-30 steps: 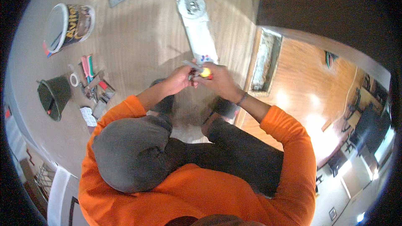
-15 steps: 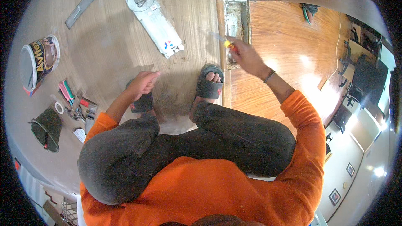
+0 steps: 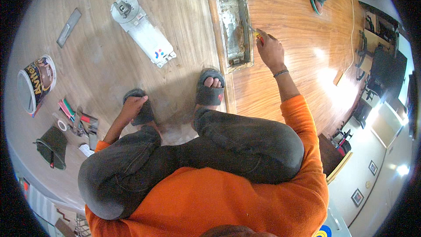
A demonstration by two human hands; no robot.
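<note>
My right hand [image 3: 272,55] grips a screwdriver [image 3: 259,37] with a yellow and red handle, over the right edge of a rectangular floor recess [image 3: 239,58]. Rough, dirty grey walls line that recess. The screwdriver's tip is too small to place exactly. Beside my left sandal [image 3: 143,113], my left hand [image 3: 133,109] is closed; whether anything sits in its fingers is hidden. On the wood floor ahead lies a long white metal box [image 3: 147,39] with a round plate at one end. A flat grey metal strip [image 3: 69,27] lies farther left.
At the left stand a paint bucket [image 3: 45,75] and a dark green bucket [image 3: 51,145]. Between them lie several hand tools [image 3: 83,123] and a tape roll [image 3: 62,125]. Another person's sandalled foot [image 3: 317,2] is at the far right, near a thin cable [image 3: 352,39].
My right hand has moved right with the screwdriver, from left of the recess to its right edge. My left hand has dropped back over the left sandal. The view has shifted slightly.
</note>
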